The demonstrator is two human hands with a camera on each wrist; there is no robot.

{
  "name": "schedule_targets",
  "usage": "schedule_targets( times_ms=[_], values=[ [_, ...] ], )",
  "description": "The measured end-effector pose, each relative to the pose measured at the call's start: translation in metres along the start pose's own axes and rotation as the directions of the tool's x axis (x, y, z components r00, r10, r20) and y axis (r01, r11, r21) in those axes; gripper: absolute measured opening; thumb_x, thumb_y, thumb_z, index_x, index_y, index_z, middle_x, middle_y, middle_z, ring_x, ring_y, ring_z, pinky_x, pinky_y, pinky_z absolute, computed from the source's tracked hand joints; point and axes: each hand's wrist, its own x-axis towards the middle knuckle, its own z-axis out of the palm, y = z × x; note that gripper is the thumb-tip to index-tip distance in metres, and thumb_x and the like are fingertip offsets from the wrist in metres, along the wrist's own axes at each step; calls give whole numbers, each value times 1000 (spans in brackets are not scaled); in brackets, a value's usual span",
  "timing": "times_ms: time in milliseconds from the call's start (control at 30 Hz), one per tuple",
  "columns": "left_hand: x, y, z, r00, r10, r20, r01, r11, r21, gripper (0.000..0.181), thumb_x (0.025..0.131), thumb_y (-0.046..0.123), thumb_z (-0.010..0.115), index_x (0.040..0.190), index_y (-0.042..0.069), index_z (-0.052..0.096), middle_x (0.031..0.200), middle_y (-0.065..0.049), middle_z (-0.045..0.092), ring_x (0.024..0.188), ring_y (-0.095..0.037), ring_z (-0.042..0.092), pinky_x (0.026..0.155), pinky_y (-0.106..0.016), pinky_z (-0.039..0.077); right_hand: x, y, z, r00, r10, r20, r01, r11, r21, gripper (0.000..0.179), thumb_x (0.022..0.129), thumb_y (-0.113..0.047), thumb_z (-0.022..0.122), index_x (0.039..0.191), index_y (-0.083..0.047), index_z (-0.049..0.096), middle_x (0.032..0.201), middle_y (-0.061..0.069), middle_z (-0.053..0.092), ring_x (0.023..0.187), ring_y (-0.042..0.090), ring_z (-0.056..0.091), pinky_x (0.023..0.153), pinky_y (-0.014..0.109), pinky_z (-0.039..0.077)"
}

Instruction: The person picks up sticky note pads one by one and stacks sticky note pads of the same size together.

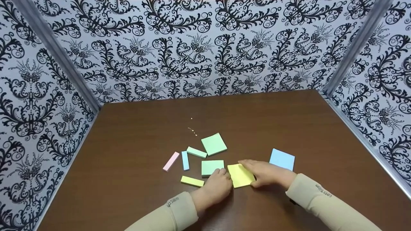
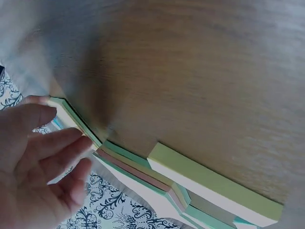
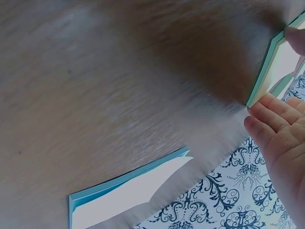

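A yellow sticky-note pad (image 1: 240, 175) lies between the two hands, a green layer showing under it in the right wrist view. My right hand (image 1: 263, 172) grips it across its right side, fingers on the far edge and thumb on the near corner. The left hand (image 1: 219, 184) has bent fingers, with the fingertips right at the pad's left edge; whether they pinch it I cannot tell. Just behind that hand sits a green sticky-note pad (image 1: 212, 166), atop a stack with yellow and pink layers in the left wrist view. A narrow yellow pad (image 1: 192, 181) is beside the left hand.
Farther back is another green pad (image 1: 214, 144), touching a narrow green pad (image 1: 196, 152). A narrow blue pad (image 1: 185, 160) and a narrow pink pad (image 1: 170, 161) lie left. A blue square pad (image 1: 282, 159) is behind the right wrist. Patterned walls (image 1: 205, 48) border the brown table (image 1: 128, 134).
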Motion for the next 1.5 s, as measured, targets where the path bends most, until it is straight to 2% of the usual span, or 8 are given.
schedule_targets(
  times_ms=[67, 167, 467, 633, 833, 1067, 1300, 1500],
  values=[
    [3, 2, 1, 997, -22, -68, 21, 1000, -21, 14, 82, 30, 60, 74, 20, 65, 78, 7, 60, 74, -12, 47, 67, -26, 36, 0, 1, 1, 1000, -17, -17, 17, 1000, -13, 77, 70, -14, 66, 136, 6, 31, 136, 19, 42, 123, 29, 44, 96, 42, 38],
    [8, 7, 4, 995, -56, -79, 51, 997, -65, 14, 79, 29, 62, 70, 20, 64, 72, 6, 60, 70, -12, 48, 63, -26, 36, 1, 1, 2, 998, -43, -47, 41, 999, -32, 76, 69, -14, 67, 134, 6, 34, 134, 18, 44, 121, 28, 45, 96, 41, 39],
    [19, 14, 1, 996, -82, 27, 84, 994, -74, 7, 79, 25, 64, 76, 20, 67, 72, 4, 62, 70, -14, 52, 66, -26, 39, 4, -3, 4, 997, -16, -69, 15, 1000, -23, 78, 68, -16, 69, 134, 7, 34, 133, 19, 45, 118, 28, 48, 94, 41, 41],
    [22, 16, -1, 988, -101, 116, 107, 993, -43, 6, 82, 22, 62, 80, 22, 68, 77, 5, 64, 73, -14, 51, 67, -26, 39, 7, -3, 5, 996, -20, -85, 19, 1000, -10, 78, 68, -15, 68, 134, 9, 33, 133, 20, 45, 118, 29, 48, 94, 42, 40],
    [28, 21, -2, 976, -131, 175, 139, 990, -35, 13, 85, 21, 57, 83, 23, 69, 82, 5, 65, 76, -15, 52, 69, -26, 40, 8, 0, 4, 998, -12, -62, 12, 1000, 3, 75, 71, -14, 67, 135, 8, 33, 135, 20, 43, 120, 30, 46, 96, 43, 39],
    [31, 26, -3, 968, -163, 191, 169, 985, -15, 14, 86, 21, 55, 81, 24, 68, 81, 7, 65, 76, -14, 52, 68, -26, 40, 4, 4, -2, 1000, 15, 13, -15, 999, 45, 74, 77, -13, 66, 137, 7, 29, 139, 20, 38, 124, 31, 43, 97, 44, 38],
    [33, 26, 1, 962, -207, 180, 219, 975, -50, 15, 84, 18, 57, 74, 23, 68, 74, 7, 65, 70, -14, 53, 62, -26, 39, 3, 7, -6, 998, 27, 62, -33, 995, 99, 74, 79, -12, 66, 140, 4, 26, 142, 21, 33, 129, 32, 36, 100, 46, 34],
    [33, 24, 0, 963, -215, 162, 230, 970, -83, 14, 83, 17, 59, 72, 21, 67, 74, 6, 65, 71, -15, 54, 63, -26, 40, 2, 7, -7, 999, 39, 37, -42, 996, 84, 76, 77, -16, 70, 140, 2, 30, 137, 18, 41, 126, 30, 39, 97, 45, 36]
  ],
)
